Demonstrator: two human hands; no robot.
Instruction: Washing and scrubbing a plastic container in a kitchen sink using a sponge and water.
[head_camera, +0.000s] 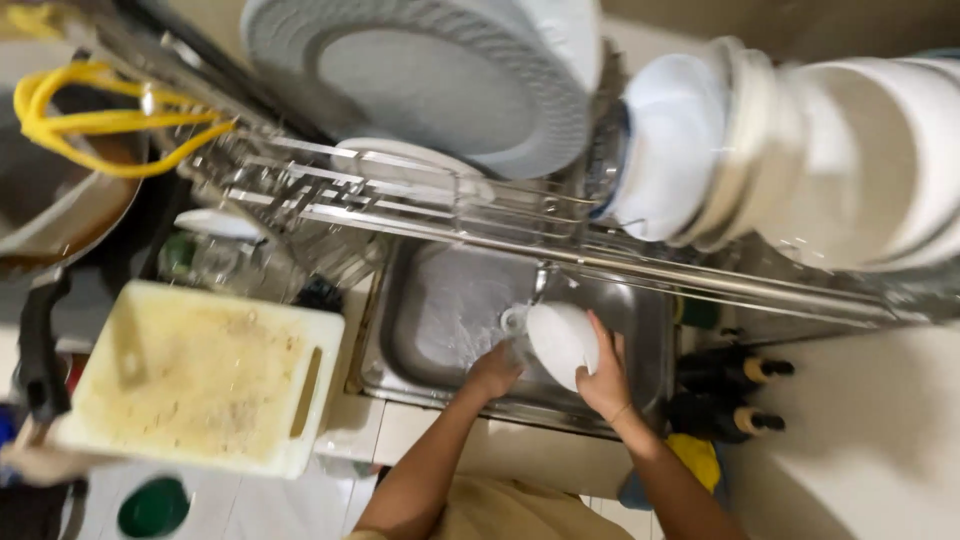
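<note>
The right hand (603, 380) grips a white bowl (562, 342) by its rim, fingers curled over the upper edge, holding it tilted above the steel sink (440, 310). The left hand (493, 370) is just beside the bowl's lower left edge, closed around something pale that I cannot make out (it may be a sponge or cloth, but the blur hides it). A thin stream of water (535, 292) falls just above the bowl, where a small white cup-like shape (513, 320) sits against it. Above both hands runs a metal dish rack (420, 205), carrying large grey-white plates (440, 75) over the left hand and a stack of white bowls (800, 150) over the right hand. To the right of the right hand stand two dark bottles (725, 390) with tan caps, close to the sink's edge, and a yellow cloth (697, 458) lies just below them beside the right forearm. Well to the left of the left hand a stained white cutting board (190, 375) rests on the counter, with a yellow looped cord (90, 125) and a dark pan (45, 215) farther up on that side.
</note>
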